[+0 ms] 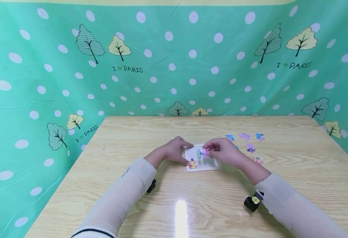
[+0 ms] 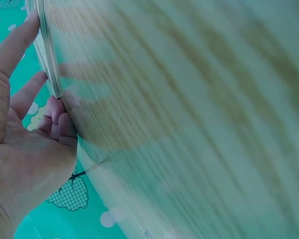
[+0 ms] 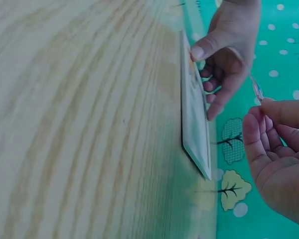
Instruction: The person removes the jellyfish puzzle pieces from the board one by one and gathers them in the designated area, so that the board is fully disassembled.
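Observation:
A small white puzzle tray (image 1: 203, 169) lies on the table in front of me. My left hand (image 1: 175, 150) rests at its left side, thumb on the lower left and index finger near the upper left corner; both look fairly straight in the left wrist view. The other left fingers bend beside the tray's edge. Over the tray, my right hand (image 1: 224, 151) pinches a puzzle piece (image 3: 257, 89) between thumb and fingertips, seen edge-on and raised above the tray in the right wrist view. An orange and yellow piece (image 1: 193, 164) lies in the tray's lower left corner.
Several loose puzzle pieces lie to the right of the tray, among them a purple one (image 1: 250, 147) and a blue one (image 1: 260, 137); my right forearm partly covers some. The wooden table (image 1: 126, 138) ends at a green dotted curtain (image 1: 174, 66).

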Motion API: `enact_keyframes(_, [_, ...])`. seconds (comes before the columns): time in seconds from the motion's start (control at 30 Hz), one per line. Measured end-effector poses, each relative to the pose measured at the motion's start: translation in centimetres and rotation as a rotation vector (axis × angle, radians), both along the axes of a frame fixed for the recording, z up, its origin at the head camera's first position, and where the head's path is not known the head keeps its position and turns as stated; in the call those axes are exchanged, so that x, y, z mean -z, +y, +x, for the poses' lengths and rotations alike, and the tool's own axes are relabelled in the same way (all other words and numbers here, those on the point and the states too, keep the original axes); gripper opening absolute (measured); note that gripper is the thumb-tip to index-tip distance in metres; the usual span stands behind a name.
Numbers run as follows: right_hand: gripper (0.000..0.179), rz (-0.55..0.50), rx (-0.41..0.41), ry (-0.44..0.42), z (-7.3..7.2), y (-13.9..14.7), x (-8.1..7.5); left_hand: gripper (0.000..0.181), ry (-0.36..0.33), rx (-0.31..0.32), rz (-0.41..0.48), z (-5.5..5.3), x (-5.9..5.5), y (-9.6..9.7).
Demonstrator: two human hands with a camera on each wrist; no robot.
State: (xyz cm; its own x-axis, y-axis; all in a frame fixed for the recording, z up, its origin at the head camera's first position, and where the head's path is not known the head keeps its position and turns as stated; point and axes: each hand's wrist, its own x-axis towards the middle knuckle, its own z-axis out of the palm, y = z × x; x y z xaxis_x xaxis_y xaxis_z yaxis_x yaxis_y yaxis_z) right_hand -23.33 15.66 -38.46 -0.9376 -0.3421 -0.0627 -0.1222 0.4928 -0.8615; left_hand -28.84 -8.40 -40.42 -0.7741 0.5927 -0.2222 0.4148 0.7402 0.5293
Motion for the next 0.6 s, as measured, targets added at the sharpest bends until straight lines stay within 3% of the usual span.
enact_keyframes(0.6, [0.024,-0.099,0.096,0.011,2.3,3.7,-1.6,0.075,-0.006,-0.019,-0.007,0.3,-0.1,0.1])
